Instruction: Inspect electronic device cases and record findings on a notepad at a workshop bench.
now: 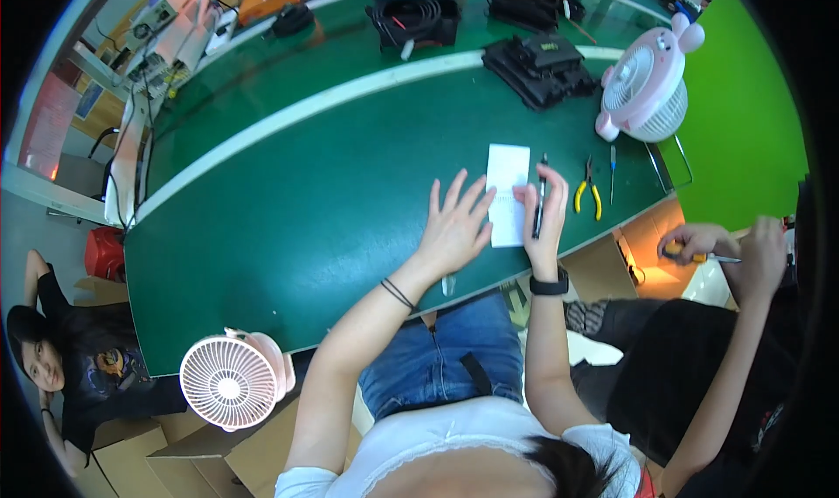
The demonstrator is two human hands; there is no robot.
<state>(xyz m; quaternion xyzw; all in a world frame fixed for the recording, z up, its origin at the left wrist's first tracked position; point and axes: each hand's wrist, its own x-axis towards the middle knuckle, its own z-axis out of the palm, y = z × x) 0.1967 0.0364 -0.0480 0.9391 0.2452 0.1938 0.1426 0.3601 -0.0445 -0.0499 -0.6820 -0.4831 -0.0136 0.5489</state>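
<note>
A small white notepad (509, 164) lies flipped open on the green table, its spiral binding running across the middle. My left hand (454, 222) rests with fingers spread on the tabletop, its fingertips by the notepad's left edge. On the other side, my right hand (548, 214) grips a black pen (538, 202), held roughly upright along the notepad's right edge. The thumb of that hand reaches over the paper. Pliers with yellow handles (588, 192) and a thin screwdriver (612, 174) lie to the right of my right hand.
A pink fan (642, 87) stands at the table's right end, another (232, 380) at the near left edge. Black tool bags (537, 65) and an open black case (418, 13) sit farther back. At right, a co-worker's hands (734, 249) hold a yellow-handled screwdriver; another person sits at left.
</note>
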